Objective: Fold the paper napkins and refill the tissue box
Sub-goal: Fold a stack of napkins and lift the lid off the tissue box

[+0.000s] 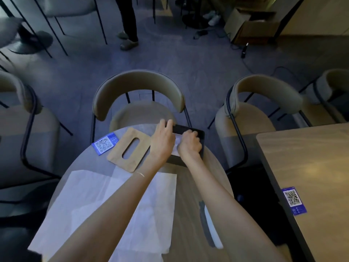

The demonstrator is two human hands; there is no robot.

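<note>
A black tissue box (199, 134) stands open at the far edge of the round table (188, 186). Its wooden lid (124, 159) with an oval slot lies flat to the box's left. My left hand (163, 140) grips the box's far left rim. My right hand (189, 143) is fisted inside the box, pressing on a folded white napkin (175, 148), which my hands mostly hide. Unfolded white napkins (88, 193) lie spread on the near part of the table, under my forearms.
A QR-code card (104, 144) lies left of the lid. A dark-and-white flat object (209, 227) lies by the table's right edge. Padded chairs (137, 87) ring the table; a second table (311, 167) with a QR card stands right. A person's legs (128, 21) stand beyond.
</note>
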